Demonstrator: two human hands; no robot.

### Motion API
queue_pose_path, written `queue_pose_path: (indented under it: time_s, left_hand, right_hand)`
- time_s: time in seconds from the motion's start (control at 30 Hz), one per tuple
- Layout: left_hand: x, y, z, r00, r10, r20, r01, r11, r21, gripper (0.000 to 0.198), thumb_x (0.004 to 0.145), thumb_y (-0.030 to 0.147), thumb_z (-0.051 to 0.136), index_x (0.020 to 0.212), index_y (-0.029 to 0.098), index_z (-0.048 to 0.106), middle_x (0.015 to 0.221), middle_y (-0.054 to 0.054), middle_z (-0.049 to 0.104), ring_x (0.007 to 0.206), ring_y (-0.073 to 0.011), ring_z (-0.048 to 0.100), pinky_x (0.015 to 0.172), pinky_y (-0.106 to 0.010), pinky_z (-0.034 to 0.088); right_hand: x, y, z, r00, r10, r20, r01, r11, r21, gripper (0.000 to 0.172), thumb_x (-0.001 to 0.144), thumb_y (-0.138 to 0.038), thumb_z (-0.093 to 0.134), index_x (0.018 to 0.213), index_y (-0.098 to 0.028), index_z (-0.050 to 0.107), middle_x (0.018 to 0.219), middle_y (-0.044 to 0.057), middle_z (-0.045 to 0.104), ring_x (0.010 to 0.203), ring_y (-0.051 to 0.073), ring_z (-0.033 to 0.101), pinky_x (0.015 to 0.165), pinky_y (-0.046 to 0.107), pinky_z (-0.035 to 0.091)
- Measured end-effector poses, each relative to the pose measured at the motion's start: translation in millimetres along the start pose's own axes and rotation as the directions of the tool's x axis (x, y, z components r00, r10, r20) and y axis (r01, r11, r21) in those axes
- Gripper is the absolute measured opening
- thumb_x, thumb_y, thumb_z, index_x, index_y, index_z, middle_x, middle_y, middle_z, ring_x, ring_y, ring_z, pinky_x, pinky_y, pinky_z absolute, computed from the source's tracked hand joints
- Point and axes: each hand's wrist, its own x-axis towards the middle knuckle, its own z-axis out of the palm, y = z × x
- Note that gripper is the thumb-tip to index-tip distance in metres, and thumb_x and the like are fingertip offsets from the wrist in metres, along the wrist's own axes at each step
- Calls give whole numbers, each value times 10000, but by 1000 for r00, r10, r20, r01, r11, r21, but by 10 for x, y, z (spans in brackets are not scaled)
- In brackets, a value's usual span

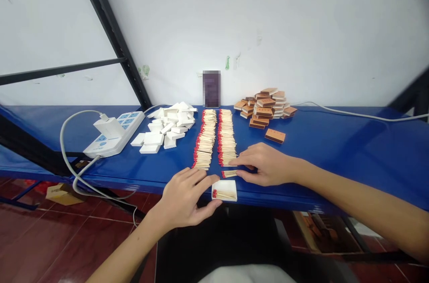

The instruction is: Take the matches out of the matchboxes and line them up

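My left hand (187, 198) holds a small white matchbox tray (233, 197) at the front edge of the table, index finger at its back left corner and thumb at its front. Inside lie several red-tipped matches (225, 194). With its index finger on the near end of the right row of matches (227, 138), my right hand (263, 164) rests on the table. Its thumb touches the tail ends of a small separate group of matches (229, 174), thumb and finger apart. To the left runs a second row of matches (205, 140).
White empty trays (172, 120) lie heaped at the left, beside a power strip (115, 133) with cables. Brown matchbox pieces (266, 104) are piled at the back right, a single one (275, 135) lying nearer. A dark upright object (212, 89) leans at the wall.
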Motion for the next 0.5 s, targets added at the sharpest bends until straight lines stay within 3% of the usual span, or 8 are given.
queue_pose_path:
  time_s: [0.5]
  left_hand:
    - [18,11,-15,1000,22,-10,-22,1000,9,323,950,440,540,1140,195,630,872,-37,702,795,-210,676,702,-345,489]
  right_hand:
    - [6,-9,8,1000,-17,3,16,1000,13,238,943,-262,562,1075,-170,737,694,15,676,602,138,564,611,274,363]
